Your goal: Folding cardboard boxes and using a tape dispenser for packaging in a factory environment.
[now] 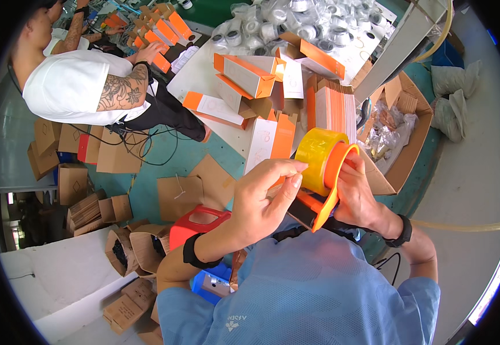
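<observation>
1. Head view, over a packing floor: a white worktable [204,80] runs up the middle of the frame, strewn with orange-and-white cartons [244,75], some folded up, others still flat; a standing stack of flat carton blanks [333,106] waits at its near end; a heap of clear-wrapped round parts [296,20] fills the far end.
2. An open brown shipping box [411,138] sits to the right of the table, with crumpled plastic inside; it is open and unsealed, so by the look of it any sealing lies ahead.
3. A co-worker in a white shirt [71,80] sits at upper left, one hand on a row of orange cartons [158,31]; brown cardboard boxes [77,149] lie scattered on the green floor below.
4. An orange tape dispenser [330,190] carrying a yellow tape roll [319,158] is held close to the chest, in front of the table's near edge; no strip has been drawn out as far as the frame shows.
5. The right hand [359,195] is wrapped about the dispenser's handle side, fingers curled closed on it; a dark band circles that wrist.
6. The left hand [261,201] is raised to the roll, thumb and forefinger pressed together at the roll's edge, seemingly picking at the tape's loose end; whether they have caught it cannot be told; judged from this, the tape is being made ready and taping has not begun.
</observation>
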A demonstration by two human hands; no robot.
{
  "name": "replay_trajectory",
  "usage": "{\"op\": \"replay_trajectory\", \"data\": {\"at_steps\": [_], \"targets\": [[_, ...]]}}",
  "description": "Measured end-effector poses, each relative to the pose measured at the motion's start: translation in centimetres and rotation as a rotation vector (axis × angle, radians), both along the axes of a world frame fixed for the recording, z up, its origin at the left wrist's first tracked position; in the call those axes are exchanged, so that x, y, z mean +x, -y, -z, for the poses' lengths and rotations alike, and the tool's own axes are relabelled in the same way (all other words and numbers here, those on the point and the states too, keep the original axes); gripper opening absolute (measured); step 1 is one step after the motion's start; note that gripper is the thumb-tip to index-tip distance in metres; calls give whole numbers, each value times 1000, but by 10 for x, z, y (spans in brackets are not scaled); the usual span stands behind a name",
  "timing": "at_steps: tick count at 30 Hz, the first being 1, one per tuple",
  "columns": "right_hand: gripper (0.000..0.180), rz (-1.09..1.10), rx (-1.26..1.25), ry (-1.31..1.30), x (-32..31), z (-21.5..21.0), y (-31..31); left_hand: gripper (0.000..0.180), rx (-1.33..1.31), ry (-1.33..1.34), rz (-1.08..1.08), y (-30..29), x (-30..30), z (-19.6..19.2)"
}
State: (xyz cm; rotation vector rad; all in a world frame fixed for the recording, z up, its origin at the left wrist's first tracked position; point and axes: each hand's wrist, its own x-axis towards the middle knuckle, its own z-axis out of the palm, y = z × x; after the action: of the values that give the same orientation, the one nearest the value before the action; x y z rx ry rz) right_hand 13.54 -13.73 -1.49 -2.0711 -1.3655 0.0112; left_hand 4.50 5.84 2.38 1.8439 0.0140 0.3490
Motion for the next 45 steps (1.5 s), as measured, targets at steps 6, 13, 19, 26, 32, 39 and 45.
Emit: {"op": "replay_trajectory", "data": {"at_steps": [6, 13, 19, 26, 32, 39, 45], "targets": [[53, 18, -18, -66, 4, 6, 2, 3, 175, 77, 166, -9, -8, -2], [41, 20, 66, -238, 4, 13, 2, 11, 60, 101, 265, -16, -12, 0], [41, 8, 63, -214, -1, 17, 5, 25, -21, -86, 204, -20, -6, 11], [45, 72, 24, -102, -9, 12, 5, 20, 76, -164, 128, -21, 10, 18], [47, 67, -12, -43, -9, 11, 8, 13, 291, -479, 351, -29, 17, 1], [47, 90, 39, -120, -9, 11, 15, 19, 288, -522, 575, -30, 25, 1], [40, -87, 46, -307, -7, 23, 31, 14, 447, -313, 663, -30, 34, -15]]}}
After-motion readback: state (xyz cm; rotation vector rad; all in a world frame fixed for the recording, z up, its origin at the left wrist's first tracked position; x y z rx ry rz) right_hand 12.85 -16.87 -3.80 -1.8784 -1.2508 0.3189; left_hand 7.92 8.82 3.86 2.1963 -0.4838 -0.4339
